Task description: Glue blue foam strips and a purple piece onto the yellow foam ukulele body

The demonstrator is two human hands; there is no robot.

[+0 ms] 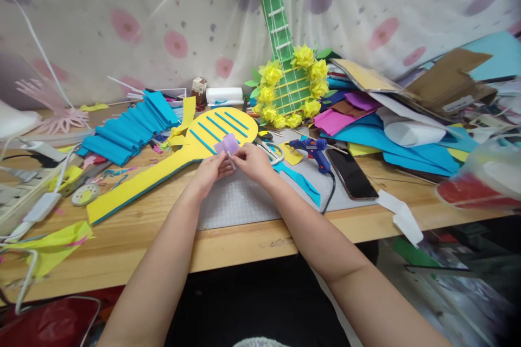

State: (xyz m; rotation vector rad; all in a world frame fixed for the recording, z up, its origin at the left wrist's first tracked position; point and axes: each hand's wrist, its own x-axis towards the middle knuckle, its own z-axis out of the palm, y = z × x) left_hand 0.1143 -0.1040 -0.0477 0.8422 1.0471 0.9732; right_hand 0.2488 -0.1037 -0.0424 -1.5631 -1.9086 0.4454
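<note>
Between my two hands is a small piece of purple paper (227, 144), its lower edge pinched by both sets of fingers. My left hand (212, 172) grips it from the left, fingers curled. From the right, my right hand (253, 161) closes thumb and fingertips on the same edge. Just behind the paper lies a yellow guitar-shaped cutout (142, 180) with blue strips across its round body, its long neck pointing toward the left front. Under my hands is a grey cutting mat (236, 209). Scissors (275, 153) rest beside my right hand.
A blue glue gun (312, 149) and a black phone (352, 174) lie on the right. Behind stands a green paper guitar (285, 38) with yellow flowers. Pleated blue paper (126, 129) and a power strip (20, 195) are left; stacked coloured paper (378, 133) fills the right back.
</note>
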